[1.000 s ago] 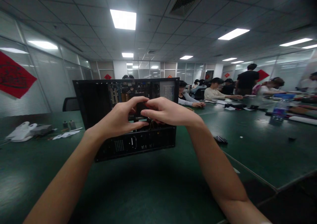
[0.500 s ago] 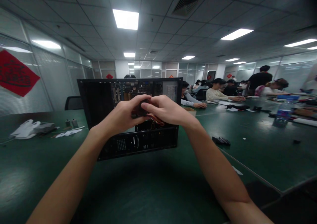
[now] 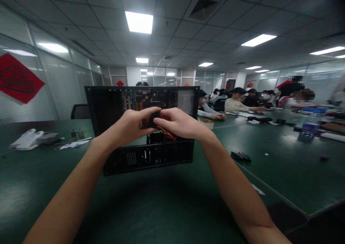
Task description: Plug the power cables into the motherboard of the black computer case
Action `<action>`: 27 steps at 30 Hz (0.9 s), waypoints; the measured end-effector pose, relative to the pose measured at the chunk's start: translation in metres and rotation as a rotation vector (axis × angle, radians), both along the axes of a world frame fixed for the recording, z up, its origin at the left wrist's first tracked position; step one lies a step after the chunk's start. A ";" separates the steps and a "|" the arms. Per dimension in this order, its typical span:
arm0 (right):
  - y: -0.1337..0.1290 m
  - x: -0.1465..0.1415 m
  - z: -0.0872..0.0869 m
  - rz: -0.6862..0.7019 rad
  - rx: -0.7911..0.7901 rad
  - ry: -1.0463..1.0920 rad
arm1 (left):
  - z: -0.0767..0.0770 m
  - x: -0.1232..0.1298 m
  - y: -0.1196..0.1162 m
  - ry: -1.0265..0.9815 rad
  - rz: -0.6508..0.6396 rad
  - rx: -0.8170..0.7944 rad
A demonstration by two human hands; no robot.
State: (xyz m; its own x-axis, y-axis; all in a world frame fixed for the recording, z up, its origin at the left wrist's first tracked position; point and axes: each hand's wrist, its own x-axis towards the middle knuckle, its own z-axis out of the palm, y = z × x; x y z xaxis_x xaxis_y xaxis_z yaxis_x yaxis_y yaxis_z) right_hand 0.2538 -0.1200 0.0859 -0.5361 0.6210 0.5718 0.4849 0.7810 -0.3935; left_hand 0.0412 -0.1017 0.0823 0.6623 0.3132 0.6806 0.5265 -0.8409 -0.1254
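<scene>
A black computer case (image 3: 104, 109) stands open-sided on the green table in front of me, its circuit board (image 3: 157, 97) facing me. My left hand (image 3: 133, 123) and my right hand (image 3: 182, 122) meet in front of the opening, fingertips nearly touching. Between them is a small dark piece (image 3: 154, 119), mostly covered by the fingers. Orange and red cables (image 3: 168, 133) come out beneath my right hand, whose fingers curl round the bundle. My left thumb and fingers close on the dark piece, which I cannot make out.
On the left lie a white plastic bag (image 3: 28, 139), a grey box (image 3: 49, 139) and papers (image 3: 75, 144). Right of the case are a small carton (image 3: 207, 123) and a black part (image 3: 240, 156). A bottle (image 3: 309, 123) stands farther right. Several people sit along the table.
Both hands stay together before the case, sunk slightly lower. The cables under my right hand show more orange now. The view has shifted a little.
</scene>
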 end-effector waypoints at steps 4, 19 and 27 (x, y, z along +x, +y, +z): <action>0.007 -0.001 -0.005 0.040 -0.075 -0.003 | 0.000 0.001 0.000 -0.009 0.019 -0.004; 0.014 -0.002 -0.010 0.071 -0.166 0.052 | -0.002 0.010 -0.010 -0.090 -0.007 -0.078; 0.029 -0.006 -0.012 0.144 -0.238 0.323 | 0.000 0.008 -0.001 -0.096 0.096 0.373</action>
State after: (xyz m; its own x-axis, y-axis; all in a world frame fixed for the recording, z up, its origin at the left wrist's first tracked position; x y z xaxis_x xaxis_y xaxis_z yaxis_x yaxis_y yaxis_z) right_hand 0.2475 -0.0910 0.0739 -0.4438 0.6880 0.5742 0.1994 0.7005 -0.6852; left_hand 0.0494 -0.1029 0.0824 0.5702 0.0903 0.8165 0.6243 -0.6937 -0.3593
